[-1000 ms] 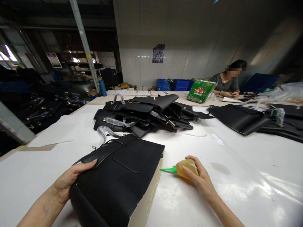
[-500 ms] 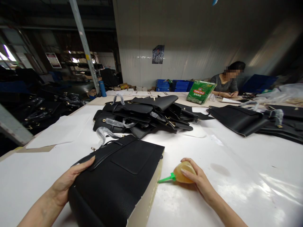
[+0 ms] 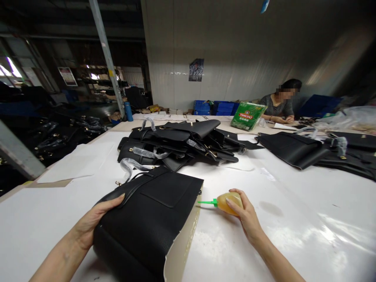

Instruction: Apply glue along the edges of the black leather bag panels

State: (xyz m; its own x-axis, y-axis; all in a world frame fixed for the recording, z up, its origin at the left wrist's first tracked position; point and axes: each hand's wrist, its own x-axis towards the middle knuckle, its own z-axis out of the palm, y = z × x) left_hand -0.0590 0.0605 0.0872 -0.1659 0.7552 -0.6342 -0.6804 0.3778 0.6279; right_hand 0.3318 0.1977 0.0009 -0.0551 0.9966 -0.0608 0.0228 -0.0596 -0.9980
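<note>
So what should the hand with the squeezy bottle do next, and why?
Probably ease the right hand leftward, bringing the green nozzle of the amber squeeze bottle to the pale lining edge of the black leather bag. The nozzle points at that edge but stops short, and the left hand grips the bag steady.

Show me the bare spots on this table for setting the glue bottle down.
Widest bare table lies right of the right hand holding the glue bottle, before the far-right bags. Another patch lies left of the black bag held by the left hand. Crowded: the bag pile ahead.
</note>
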